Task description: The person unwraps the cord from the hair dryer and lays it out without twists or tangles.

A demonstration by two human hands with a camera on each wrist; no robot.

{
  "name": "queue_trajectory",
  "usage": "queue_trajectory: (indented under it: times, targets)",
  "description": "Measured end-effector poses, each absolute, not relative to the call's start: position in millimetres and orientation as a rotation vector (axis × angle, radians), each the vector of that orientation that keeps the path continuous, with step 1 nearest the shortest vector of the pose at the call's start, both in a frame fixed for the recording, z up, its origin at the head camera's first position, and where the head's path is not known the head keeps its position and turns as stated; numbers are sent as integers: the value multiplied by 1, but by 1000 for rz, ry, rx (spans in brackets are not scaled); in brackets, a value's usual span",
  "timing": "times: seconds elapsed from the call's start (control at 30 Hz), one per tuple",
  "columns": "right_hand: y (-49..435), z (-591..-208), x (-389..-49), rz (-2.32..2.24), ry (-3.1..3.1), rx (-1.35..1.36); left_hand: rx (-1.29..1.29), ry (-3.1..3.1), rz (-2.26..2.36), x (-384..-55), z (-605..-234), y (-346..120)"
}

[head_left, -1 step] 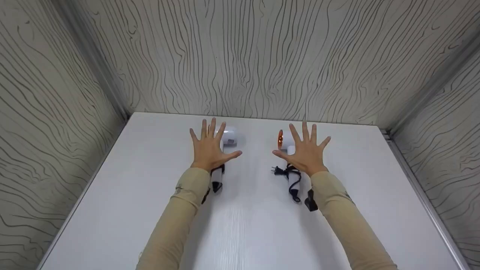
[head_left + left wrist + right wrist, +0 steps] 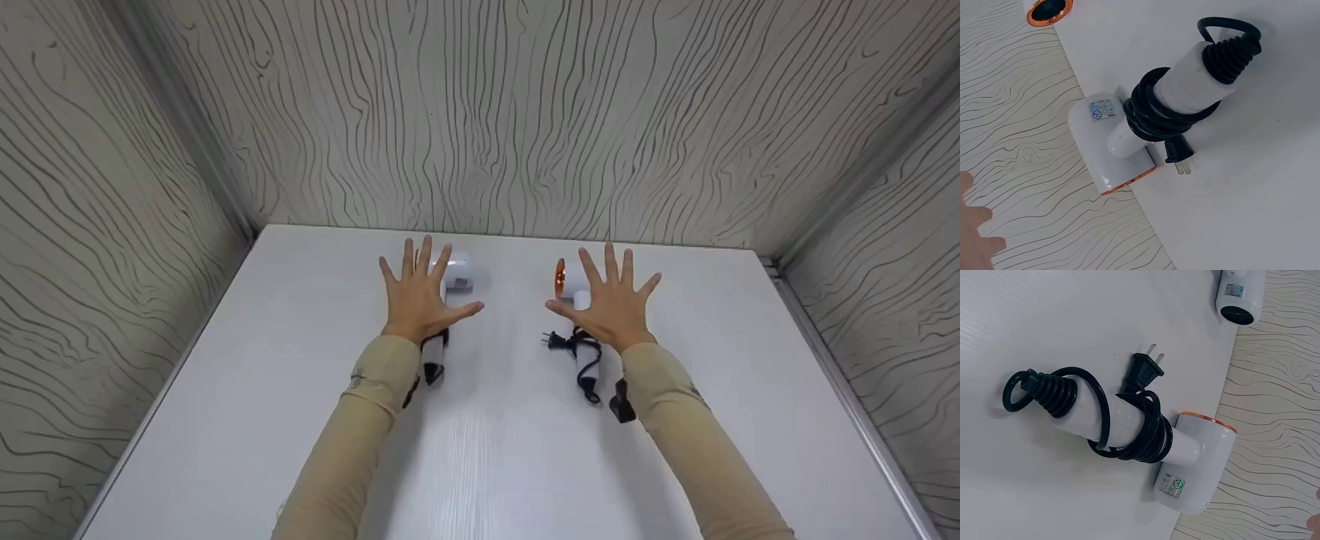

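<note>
Two white hair dryers lie on the white table. My left hand (image 2: 416,300), fingers spread wide, is over the left hair dryer (image 2: 460,271) and covers part of it in the head view. In the left wrist view its handle (image 2: 1188,81) has a black cord (image 2: 1148,109) wound round it, and a two-pin plug (image 2: 1178,149) sticks out. Over the right hair dryer (image 2: 574,279) spreads my right hand (image 2: 615,304), also with straight fingers. That dryer has an orange-copper rim, a wrapped cord (image 2: 1154,430) and a plug (image 2: 1144,371) beside the handle. Neither hand holds anything.
Behind the white table (image 2: 487,420) rises a wall (image 2: 480,112) with a wood-grain pattern, and similar panels stand at both sides. Metal rails (image 2: 840,382) run along the table's sides. A small black object (image 2: 621,403) shows beside the right sleeve.
</note>
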State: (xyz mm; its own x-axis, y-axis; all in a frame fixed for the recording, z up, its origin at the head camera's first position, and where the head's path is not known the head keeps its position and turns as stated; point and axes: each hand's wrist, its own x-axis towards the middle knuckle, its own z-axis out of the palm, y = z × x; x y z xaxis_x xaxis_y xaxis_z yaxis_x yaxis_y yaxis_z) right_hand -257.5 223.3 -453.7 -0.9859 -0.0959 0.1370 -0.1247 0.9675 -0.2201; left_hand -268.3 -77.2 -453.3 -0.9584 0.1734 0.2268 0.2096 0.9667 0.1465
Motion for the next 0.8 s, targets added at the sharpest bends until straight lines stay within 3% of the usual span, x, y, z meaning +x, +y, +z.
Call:
queue_trajectory:
  times: [0.8]
  targets:
    - [229,-464,-250,366,-2971,189,-339,-2877,-320,-257,-458,-79]
